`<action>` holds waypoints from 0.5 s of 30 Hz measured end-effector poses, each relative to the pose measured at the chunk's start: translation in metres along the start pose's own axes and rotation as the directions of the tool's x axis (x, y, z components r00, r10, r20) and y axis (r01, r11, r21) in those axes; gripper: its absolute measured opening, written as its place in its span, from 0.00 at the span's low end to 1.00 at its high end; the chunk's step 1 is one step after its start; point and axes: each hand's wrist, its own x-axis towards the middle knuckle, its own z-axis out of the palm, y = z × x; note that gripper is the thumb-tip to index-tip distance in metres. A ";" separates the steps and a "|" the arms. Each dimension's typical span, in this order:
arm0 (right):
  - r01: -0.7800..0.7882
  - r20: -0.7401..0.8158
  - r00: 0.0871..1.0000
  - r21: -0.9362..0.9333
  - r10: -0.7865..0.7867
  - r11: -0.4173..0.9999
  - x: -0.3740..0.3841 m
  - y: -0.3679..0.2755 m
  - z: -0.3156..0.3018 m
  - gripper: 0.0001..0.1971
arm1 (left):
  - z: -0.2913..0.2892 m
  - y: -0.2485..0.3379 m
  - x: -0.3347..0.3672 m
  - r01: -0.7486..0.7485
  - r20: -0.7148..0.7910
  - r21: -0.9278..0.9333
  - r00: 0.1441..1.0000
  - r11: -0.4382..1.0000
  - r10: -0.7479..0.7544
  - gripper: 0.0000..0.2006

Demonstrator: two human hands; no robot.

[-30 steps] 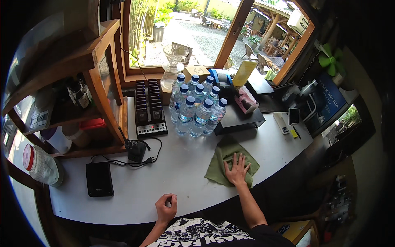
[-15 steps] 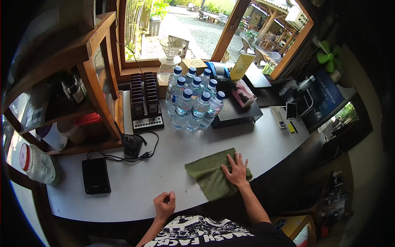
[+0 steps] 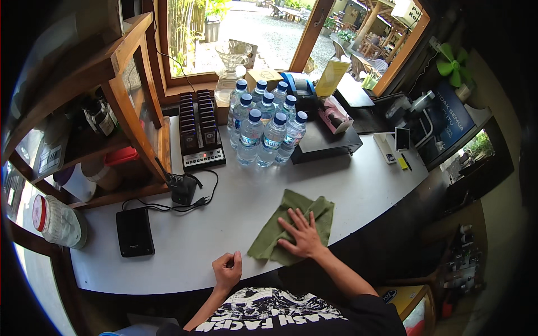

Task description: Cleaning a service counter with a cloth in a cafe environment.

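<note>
My right hand (image 3: pixel 302 234) lies flat with its fingers spread on a green cloth (image 3: pixel 274 232), pressing it against the white counter (image 3: pixel 190 241) close to the front edge. The cloth is rumpled, with a fold beyond the fingers. My left hand (image 3: pixel 227 270) is curled into a loose fist near the same edge, left of the cloth and apart from it. Nothing shows inside that fist. Beyond the cloth stands a cluster of several clear water bottles (image 3: pixel 273 141) with dark blue caps.
To the left lie a black flat box (image 3: pixel 134 232), a black charger (image 3: pixel 181 189) with its cord, and a glass jar (image 3: pixel 59 221) with a red lid. A pager rack (image 3: pixel 200 131) and a black cash drawer (image 3: pixel 327 147) flank the bottles. A card reader (image 3: pixel 385 148) sits far right.
My right hand has slid left with the cloth, which has turned and bunched differently under it. My left hand stays a fist in nearly the same place. The view has shifted slightly.
</note>
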 end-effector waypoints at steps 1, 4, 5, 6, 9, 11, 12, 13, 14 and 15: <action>-0.123 -0.020 0.992 -0.038 0.122 0.992 0.006 0.027 0.000 0.37 | 0.001 0.002 0.001 -0.025 0.017 0.010 1.000 1.000 0.025 0.19; -0.435 -0.068 0.899 -0.056 0.432 0.898 0.026 0.052 0.003 0.39 | 0.005 0.003 0.002 -0.051 0.042 0.023 0.998 0.998 0.050 0.19; -0.432 -0.093 0.900 -0.054 0.427 0.900 0.031 0.038 0.012 0.40 | 0.006 0.004 0.002 -0.060 0.052 0.031 0.997 0.998 0.058 0.19; -0.430 -0.117 0.899 -0.050 0.423 0.901 0.037 0.020 0.019 0.40 | 0.005 0.002 0.001 -0.057 0.057 0.031 0.997 0.998 0.055 0.19; -0.074 -0.050 0.996 -0.014 0.073 0.997 0.018 -0.059 0.025 0.39 | -0.001 -0.003 -0.003 0.012 0.009 0.033 1.000 0.999 -0.012 0.19; 0.068 0.010 0.998 0.011 -0.068 0.998 -0.006 -0.073 0.018 0.38 | -0.003 -0.002 -0.002 -0.016 -0.024 0.023 1.000 1.000 0.017 0.20; 0.060 0.009 0.998 0.010 -0.060 0.998 -0.011 -0.059 0.014 0.38 | -0.002 -0.003 -0.001 -0.009 -0.025 0.025 1.000 1.000 0.010 0.20; 0.052 0.012 0.999 0.008 -0.052 0.999 -0.016 -0.040 0.007 0.37 | -0.001 -0.004 -0.002 -0.019 -0.016 0.021 1.000 1.000 0.019 0.20; -0.003 -0.012 1.000 -0.017 0.003 1.000 -0.014 -0.018 0.002 0.37 | -0.001 -0.003 -0.002 -0.030 -0.006 0.019 1.000 0.999 0.030 0.20; -0.099 -0.040 0.995 -0.067 0.097 0.993 -0.012 0.007 0.002 0.38 | 0.000 -0.001 -0.001 -0.023 -0.001 0.018 1.000 1.000 0.023 0.20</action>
